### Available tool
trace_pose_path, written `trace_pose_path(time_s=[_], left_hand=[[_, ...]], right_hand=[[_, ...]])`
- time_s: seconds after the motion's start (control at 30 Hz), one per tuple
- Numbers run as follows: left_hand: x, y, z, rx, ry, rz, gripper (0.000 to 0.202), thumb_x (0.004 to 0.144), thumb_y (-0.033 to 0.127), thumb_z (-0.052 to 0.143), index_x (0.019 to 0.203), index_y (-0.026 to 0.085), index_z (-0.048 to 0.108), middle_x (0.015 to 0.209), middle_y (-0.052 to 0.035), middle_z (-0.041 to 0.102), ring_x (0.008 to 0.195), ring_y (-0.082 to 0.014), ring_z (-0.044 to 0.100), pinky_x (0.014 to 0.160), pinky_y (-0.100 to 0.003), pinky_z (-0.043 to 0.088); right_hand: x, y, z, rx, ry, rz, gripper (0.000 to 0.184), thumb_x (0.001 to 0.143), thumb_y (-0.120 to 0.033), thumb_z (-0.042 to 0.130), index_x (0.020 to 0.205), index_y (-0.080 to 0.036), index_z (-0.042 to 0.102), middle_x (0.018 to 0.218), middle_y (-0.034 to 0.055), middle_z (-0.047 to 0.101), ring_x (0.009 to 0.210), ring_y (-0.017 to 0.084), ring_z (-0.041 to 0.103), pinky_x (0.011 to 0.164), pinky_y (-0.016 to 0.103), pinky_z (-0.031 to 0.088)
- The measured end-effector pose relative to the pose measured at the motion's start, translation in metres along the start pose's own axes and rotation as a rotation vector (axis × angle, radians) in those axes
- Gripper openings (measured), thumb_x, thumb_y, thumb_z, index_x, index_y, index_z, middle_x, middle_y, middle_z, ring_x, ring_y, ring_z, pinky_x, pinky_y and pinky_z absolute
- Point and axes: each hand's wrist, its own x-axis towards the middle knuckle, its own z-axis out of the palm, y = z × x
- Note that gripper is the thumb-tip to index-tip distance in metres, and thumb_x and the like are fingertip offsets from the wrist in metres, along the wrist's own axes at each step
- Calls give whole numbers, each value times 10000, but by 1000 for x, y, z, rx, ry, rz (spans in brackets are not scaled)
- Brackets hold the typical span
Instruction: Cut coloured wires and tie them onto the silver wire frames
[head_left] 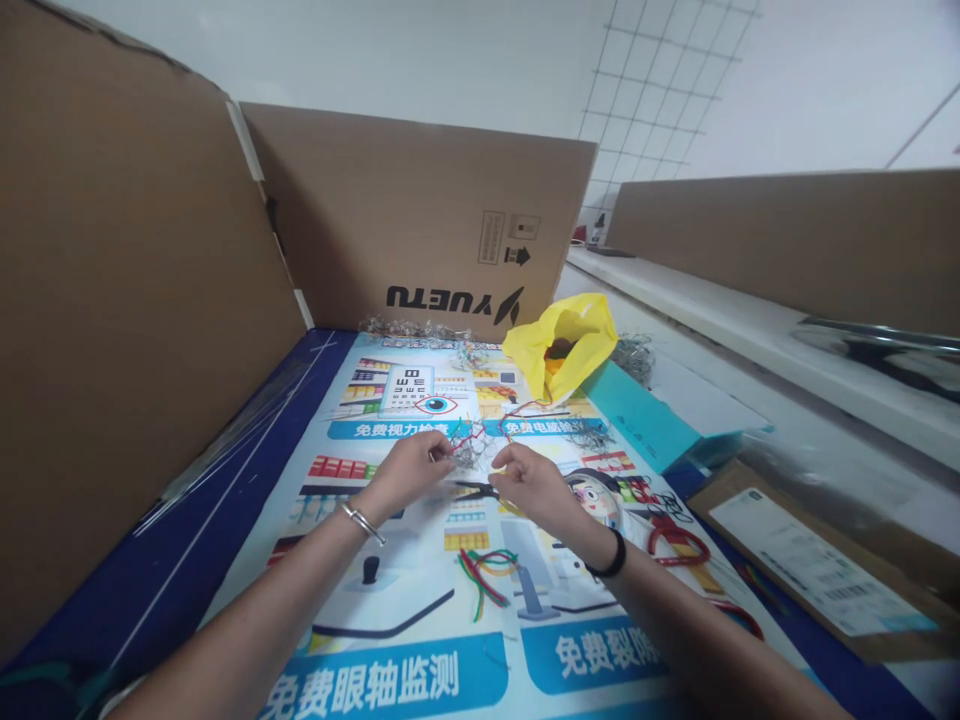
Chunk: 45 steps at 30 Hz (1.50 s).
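Observation:
My left hand (415,468) is closed in a pinch over the printed mat. Thin red and green wire strands (471,436) run by its fingertips, but I cannot make out exactly what it grips. My right hand (534,487) faces it with thumb and forefinger curled together; anything between them is too small to tell. Beneath the gap between the hands lies a dark-jawed pair of pliers (477,491), its handles partly hidden by my right hand. Silvery wire scraps (474,456) sit just beyond the fingertips. Nearer me rests a loose bundle of red, green and yellow wires (487,578).
A yellow bag (581,350) stands crumpled at the back right beside a teal box (637,415). Tangled wire scraps (420,329) lie along the cardboard wall (420,210). Red tool handles (679,547) and a labelled brown parcel (817,560) are at the right.

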Motion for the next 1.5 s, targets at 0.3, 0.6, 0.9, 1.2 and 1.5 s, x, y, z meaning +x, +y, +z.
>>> trace_pose_path(time_s=[0.3, 0.6, 0.9, 1.2, 1.5], left_hand=[[1, -9, 33, 22, 169, 45, 134, 684, 168, 604, 814, 202, 597, 780, -1, 567, 735, -157, 543, 646, -255, 402], [1, 8, 39, 51, 334, 78, 133, 725, 246, 609, 756, 200, 488, 756, 17, 486, 688, -150, 481, 613, -264, 379], [1, 9, 39, 6, 401, 114, 108, 715, 98, 505, 756, 196, 527, 765, 2, 508, 719, -145, 499, 681, -264, 411], [4, 3, 36, -21, 407, 96, 118, 727, 119, 495, 746, 192, 585, 784, -3, 566, 707, -135, 531, 664, -248, 424], [-1, -1, 32, -14, 315, -12, 145, 806, 255, 467, 705, 197, 553, 637, 36, 565, 602, -119, 514, 585, -228, 376]], right_hand=[[21, -4, 20, -435, 125, -146, 118, 748, -270, 565, 849, -219, 598, 531, -46, 470, 512, 122, 446, 501, 227, 266], [26, -6, 17, 345, -12, 21, 164, 725, -341, 580, 697, -182, 554, 450, -72, 454, 378, 79, 380, 393, 203, 279], [22, -10, 8, 699, -63, 132, 161, 697, -321, 607, 699, -171, 548, 364, -105, 377, 294, 48, 291, 331, 188, 240], [24, -7, 0, 897, -136, 235, 190, 652, -293, 672, 729, -148, 577, 459, -98, 358, 358, 29, 285, 352, 176, 205], [26, -4, -4, 1048, -183, 268, 222, 667, -300, 692, 767, -150, 562, 491, -101, 316, 391, 31, 276, 383, 184, 182]])
